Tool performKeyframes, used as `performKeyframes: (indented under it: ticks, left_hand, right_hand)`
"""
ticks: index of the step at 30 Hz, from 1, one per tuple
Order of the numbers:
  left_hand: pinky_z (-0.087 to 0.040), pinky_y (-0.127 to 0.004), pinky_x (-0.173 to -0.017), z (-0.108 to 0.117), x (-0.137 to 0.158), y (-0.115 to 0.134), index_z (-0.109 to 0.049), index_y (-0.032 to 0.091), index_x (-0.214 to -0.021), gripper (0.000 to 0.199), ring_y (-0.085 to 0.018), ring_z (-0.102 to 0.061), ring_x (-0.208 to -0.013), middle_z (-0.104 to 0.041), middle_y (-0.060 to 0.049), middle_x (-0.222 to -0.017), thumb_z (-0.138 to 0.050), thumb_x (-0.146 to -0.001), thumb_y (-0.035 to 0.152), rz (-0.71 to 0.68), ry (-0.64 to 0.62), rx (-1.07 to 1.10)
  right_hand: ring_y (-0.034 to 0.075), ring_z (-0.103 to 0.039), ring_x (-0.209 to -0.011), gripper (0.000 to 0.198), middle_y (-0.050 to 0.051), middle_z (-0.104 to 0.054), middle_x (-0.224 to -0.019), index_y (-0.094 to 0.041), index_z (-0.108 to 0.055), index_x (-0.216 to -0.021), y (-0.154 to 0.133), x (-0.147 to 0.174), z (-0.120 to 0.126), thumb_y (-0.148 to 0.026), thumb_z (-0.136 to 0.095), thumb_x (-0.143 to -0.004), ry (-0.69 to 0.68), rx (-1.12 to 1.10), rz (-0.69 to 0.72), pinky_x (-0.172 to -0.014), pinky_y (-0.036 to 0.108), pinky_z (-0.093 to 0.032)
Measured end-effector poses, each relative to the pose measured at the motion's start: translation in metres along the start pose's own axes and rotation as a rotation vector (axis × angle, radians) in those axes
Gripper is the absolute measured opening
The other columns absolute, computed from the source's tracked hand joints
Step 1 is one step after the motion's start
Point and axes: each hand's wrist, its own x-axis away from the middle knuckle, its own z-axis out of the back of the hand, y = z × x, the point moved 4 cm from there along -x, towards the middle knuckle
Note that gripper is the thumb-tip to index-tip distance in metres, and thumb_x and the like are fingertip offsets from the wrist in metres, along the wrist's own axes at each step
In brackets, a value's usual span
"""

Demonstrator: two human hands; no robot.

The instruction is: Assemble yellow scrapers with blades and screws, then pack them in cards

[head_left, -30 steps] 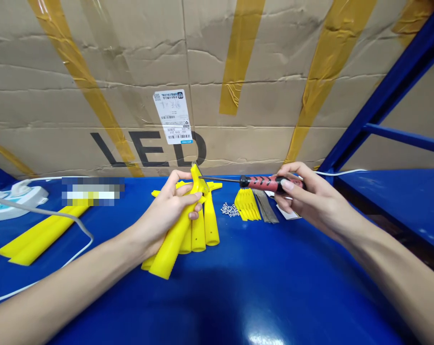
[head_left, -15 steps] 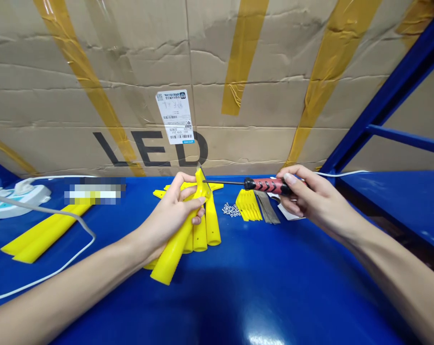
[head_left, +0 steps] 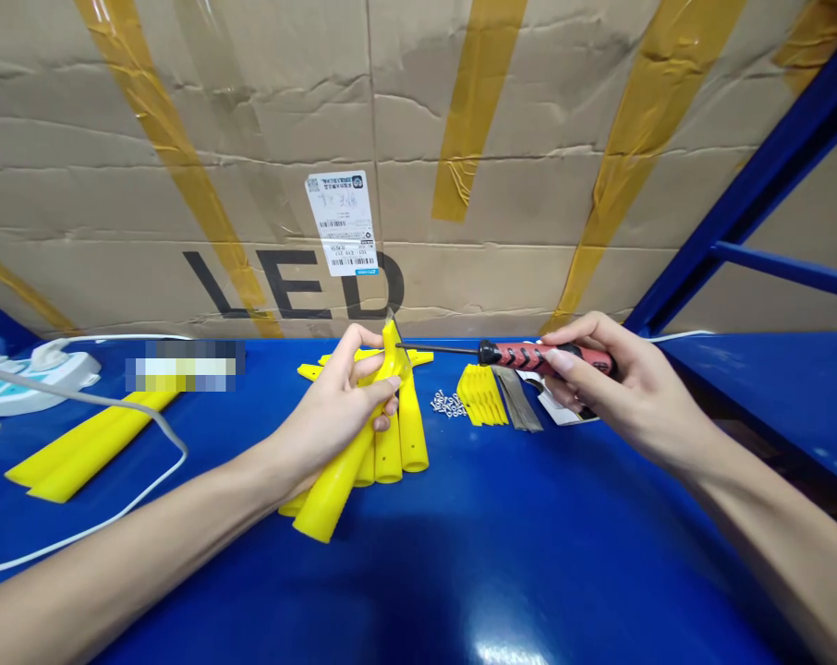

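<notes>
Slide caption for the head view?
Left hand grips a yellow scraper; right hand holds a red-black screwdriver at the scraper's head.

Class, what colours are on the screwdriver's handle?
The screwdriver's handle is red and black; best seen in head view.

Counter (head_left: 502,536): smooth, high-gloss blue. Yellow tool (head_left: 330,489): smooth plastic, soft sheen. Screwdriver (head_left: 519,356): plastic grip, dark metal shaft (head_left: 436,348). Fasteners (head_left: 449,405): shiny metal. Grey strips (head_left: 518,401): dull, metal-looking. Carton (head_left: 252,199), counter's back edge: creased matt cardboard, glossy tape (head_left: 464,120), paper label (head_left: 344,223).
</notes>
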Motion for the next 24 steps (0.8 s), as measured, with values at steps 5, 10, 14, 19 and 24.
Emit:
performKeyframes:
  ticks: [5, 10, 14, 19, 24]
  left_hand:
    - [-0.039, -0.019, -0.053, 0.002, 0.000, 0.005, -0.042, 0.028, -0.100, 0.030, -0.007, -0.048, -0.055, -0.058, 0.006, -0.074, -0.067, -0.090, 0.016, -0.059, -0.018, -0.061]
    - [-0.041, -0.019, -0.054, 0.004, 0.000, 0.004, -0.042, 0.028, -0.102, 0.029, -0.008, -0.049, -0.056, -0.059, 0.006, -0.075, -0.066, -0.090, 0.016, -0.061, -0.010, -0.108]
    - [-0.042, -0.018, -0.053, 0.004, 0.001, 0.002, -0.044, 0.028, -0.105, 0.030, -0.007, -0.050, -0.056, -0.061, 0.006, -0.076, -0.067, -0.090, 0.015, -0.003, -0.005, -0.058]
    - [-0.049, -0.019, -0.057, 0.002, 0.000, 0.008, -0.049, 0.025, -0.122, 0.037, -0.009, -0.058, -0.056, -0.069, 0.001, -0.073, -0.068, -0.091, 0.018, 0.039, 0.014, 0.008]
    - [-0.059, -0.024, -0.068, 0.003, -0.004, 0.008, -0.050, 0.020, -0.129, 0.044, -0.017, -0.074, -0.073, -0.076, -0.010, -0.093, -0.067, -0.090, 0.010, 0.128, 0.114, 0.174]
  right_hand:
    - [0.012, -0.039, -0.048, 0.022, -0.003, -0.050, -0.060, -0.029, -0.062, -0.094, 0.001, 0.001, -0.008, -0.046, -0.074, -0.088, 0.021, -0.145, -0.088, -0.045, 0.028, -0.029]
    - [0.009, -0.039, -0.050, 0.025, -0.004, -0.048, -0.060, -0.024, -0.063, -0.091, 0.006, 0.002, -0.015, -0.042, -0.078, -0.085, 0.063, -0.298, -0.236, -0.046, 0.023, -0.031]
    - [0.007, -0.042, -0.050, 0.024, -0.003, -0.053, -0.067, -0.020, -0.065, -0.091, 0.010, 0.001, -0.018, -0.036, -0.081, -0.082, 0.073, -0.429, -0.391, -0.042, 0.020, -0.035]
    - [0.005, -0.041, -0.043, 0.015, 0.002, -0.061, -0.071, -0.018, -0.066, -0.089, 0.022, -0.002, -0.015, -0.028, -0.076, -0.085, 0.188, -0.575, -0.602, -0.034, 0.017, -0.039]
    - [0.008, -0.051, -0.047, 0.019, 0.004, -0.065, -0.069, -0.018, -0.068, -0.089, 0.031, -0.003, -0.014, -0.037, -0.073, -0.089, 0.169, -0.704, -0.643, -0.040, 0.016, -0.050]
